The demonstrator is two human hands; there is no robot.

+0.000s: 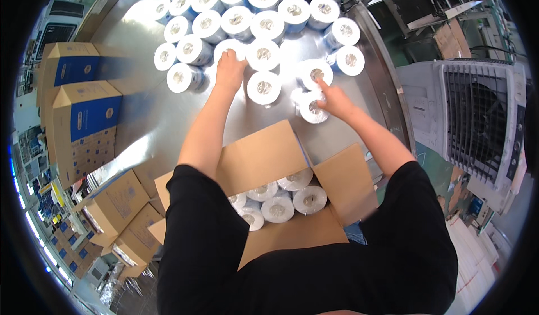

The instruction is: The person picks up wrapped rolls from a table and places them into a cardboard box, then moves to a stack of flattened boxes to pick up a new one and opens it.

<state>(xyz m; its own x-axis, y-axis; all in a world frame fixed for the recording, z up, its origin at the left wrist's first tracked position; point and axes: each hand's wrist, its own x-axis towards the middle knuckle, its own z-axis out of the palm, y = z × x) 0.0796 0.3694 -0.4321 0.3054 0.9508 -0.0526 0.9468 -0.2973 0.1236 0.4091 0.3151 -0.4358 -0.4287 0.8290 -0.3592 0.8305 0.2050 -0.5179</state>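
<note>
Many white rolls in clear film, some with blue bands on their sides, stand on end on a metal table. My left hand (230, 72) is on one white roll (225, 48), its fingers bent at the core hole. Toward the right, my right hand (336, 100) grips two touching rolls: its fingertips are at the core of the farther roll (309, 71) and its thumb is at the nearer roll (311, 114). Between my hands stands another roll (264, 93). In front of my body an open cardboard box (261, 153) holds several white rolls (278, 209).
The metal table (151, 110) has a raised right edge (375, 62). Closed cartons with blue panels (90, 113) stand at the left, with open cartons (120, 200) nearer. A grey machine with a slatted grille (477, 121) is beyond the table at the right.
</note>
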